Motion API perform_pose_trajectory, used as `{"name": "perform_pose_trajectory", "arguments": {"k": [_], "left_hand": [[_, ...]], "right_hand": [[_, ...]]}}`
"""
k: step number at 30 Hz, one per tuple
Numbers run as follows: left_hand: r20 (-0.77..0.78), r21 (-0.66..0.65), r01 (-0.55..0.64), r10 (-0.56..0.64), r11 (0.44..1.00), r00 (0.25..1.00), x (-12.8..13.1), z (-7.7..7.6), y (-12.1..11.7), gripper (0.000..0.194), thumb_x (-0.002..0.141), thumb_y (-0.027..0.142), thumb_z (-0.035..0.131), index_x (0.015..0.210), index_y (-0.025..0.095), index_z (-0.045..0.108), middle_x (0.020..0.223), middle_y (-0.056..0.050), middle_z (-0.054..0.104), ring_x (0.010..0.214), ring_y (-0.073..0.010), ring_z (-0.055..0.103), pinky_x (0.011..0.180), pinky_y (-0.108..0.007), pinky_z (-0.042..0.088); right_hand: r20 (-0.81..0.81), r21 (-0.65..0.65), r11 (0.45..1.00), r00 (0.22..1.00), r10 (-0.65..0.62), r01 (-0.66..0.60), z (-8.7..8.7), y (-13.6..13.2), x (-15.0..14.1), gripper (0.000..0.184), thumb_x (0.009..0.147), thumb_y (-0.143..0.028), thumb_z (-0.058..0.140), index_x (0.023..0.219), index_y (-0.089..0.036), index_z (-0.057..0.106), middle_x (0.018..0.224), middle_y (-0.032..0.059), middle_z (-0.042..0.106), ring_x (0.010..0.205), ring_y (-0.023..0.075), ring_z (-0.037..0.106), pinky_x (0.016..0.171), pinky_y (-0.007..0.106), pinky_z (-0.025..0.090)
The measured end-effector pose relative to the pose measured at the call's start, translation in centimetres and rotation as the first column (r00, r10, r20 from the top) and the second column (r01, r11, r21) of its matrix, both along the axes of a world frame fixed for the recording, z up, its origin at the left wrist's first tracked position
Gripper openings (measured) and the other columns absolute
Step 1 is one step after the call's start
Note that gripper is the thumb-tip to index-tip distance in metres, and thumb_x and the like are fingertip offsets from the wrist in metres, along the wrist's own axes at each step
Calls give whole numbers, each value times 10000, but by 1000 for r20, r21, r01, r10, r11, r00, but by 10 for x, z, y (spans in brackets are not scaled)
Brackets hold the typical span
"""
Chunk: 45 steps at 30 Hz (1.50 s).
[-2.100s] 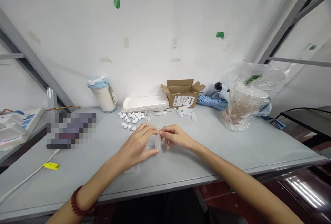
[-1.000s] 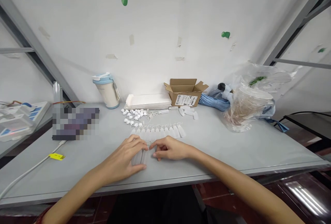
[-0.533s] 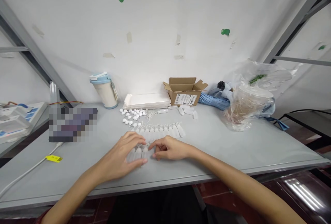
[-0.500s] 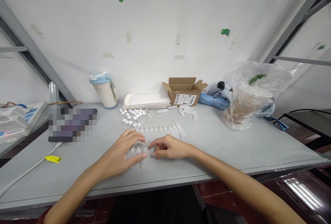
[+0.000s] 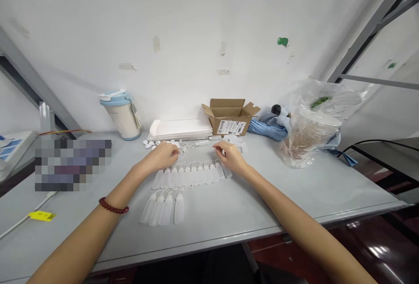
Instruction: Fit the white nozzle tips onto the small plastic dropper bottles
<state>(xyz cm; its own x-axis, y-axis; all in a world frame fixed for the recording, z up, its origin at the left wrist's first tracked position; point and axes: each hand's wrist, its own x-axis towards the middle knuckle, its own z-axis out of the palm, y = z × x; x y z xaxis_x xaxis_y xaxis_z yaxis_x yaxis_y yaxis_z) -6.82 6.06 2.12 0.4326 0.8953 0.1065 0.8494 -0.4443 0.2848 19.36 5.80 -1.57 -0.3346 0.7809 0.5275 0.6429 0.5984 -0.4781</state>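
Note:
My left hand (image 5: 161,157) hovers by the small white caps (image 5: 151,144) and a tangle of white cords (image 5: 186,146), its fingers loosely curved and nothing visible in them. It partly covers the caps. My right hand (image 5: 231,157), fingers slightly apart, is beside some loose translucent sleeves (image 5: 242,145) and over the right end of a long row of corded ones. That row of translucent, flat bottle-like pieces (image 5: 188,175) lies across the table below both hands. A shorter row of similar pieces (image 5: 166,209), cords at the top, lies nearer to me.
Along the wall stand a cream and blue tumbler (image 5: 120,116), a stack of white flat packs (image 5: 181,130) and an open cardboard box (image 5: 229,120). At right are blue cloth (image 5: 268,129) and a plastic-bagged tub (image 5: 310,131). A white cable (image 5: 15,227) with a yellow tag runs left.
Both hands have moved away from the short row toward the back of the table, left to the caps and cords, right to the loose sleeves. The short row is uncovered. The view has shifted slightly.

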Motion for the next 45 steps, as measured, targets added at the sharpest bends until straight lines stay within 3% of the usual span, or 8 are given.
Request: {"name": "perform_pose_trajectory", "arguments": {"k": [9,19,22,26,29,32,37,45], "left_hand": [[6,-12,-25,25,1000,1000,-2,-6,-10,242,765,239,429,701,196,658,674,-62,673,766,-254,594,697,-322,403],[412,-26,-163,160,986,897,-2,-6,-11,177,723,291,550,703,178,684,723,-37,703,714,-204,615,690,-299,452],[585,-118,-182,216,976,782,-1,-6,-10,179,684,312,622,742,158,694,727,-41,702,713,-203,626,696,-308,469],[803,-317,-87,316,944,505,3,-6,-13,247,595,303,741,762,135,675,741,-52,693,714,-195,636,710,-330,505],[865,-412,11,388,911,319,7,-3,-18,286,572,290,788,781,135,669,744,-42,686,721,-174,645,760,-338,514],[869,-471,108,440,875,224,12,1,-26,310,578,264,805,828,139,671,755,-31,686,761,-171,661,827,-342,504],[858,-510,226,474,830,197,23,5,-38,228,624,245,794,808,153,697,791,-21,699,793,-166,672,886,-329,491],[868,-484,269,419,833,266,28,0,-43,209,672,267,768,844,164,707,805,-22,703,812,-172,671,863,-322,502]], "right_hand": [[184,26,999,982,33,-39,-4,23,-1,225,855,-112,482,1044,-131,602,1057,131,638,995,218,572,874,360,449],[337,-3,997,938,74,-78,-4,59,-32,289,785,-39,559,1044,-148,625,1085,105,657,1058,245,525,895,385,417],[359,-4,998,932,56,-59,-5,60,-29,287,777,-47,575,1047,-132,624,1068,132,656,1051,273,510,871,411,413],[365,-10,1000,931,28,-26,0,55,-15,252,793,-52,546,1022,-118,625,1006,144,664,983,270,527,834,397,423],[325,4,1000,946,5,-6,8,43,-2,268,811,-63,509,1050,-132,607,999,127,659,966,257,536,824,389,436],[173,51,999,985,5,-14,17,21,3,260,832,-119,509,1072,-172,594,990,98,663,961,249,560,832,413,449],[24,26,996,996,84,-84,21,-16,-12,231,862,-207,513,1084,-199,576,1004,89,660,928,214,607,781,372,498],[100,120,968,973,207,-218,18,-37,-29,259,920,-175,413,1158,-184,513,1047,124,628,971,223,600,809,386,512]]}}
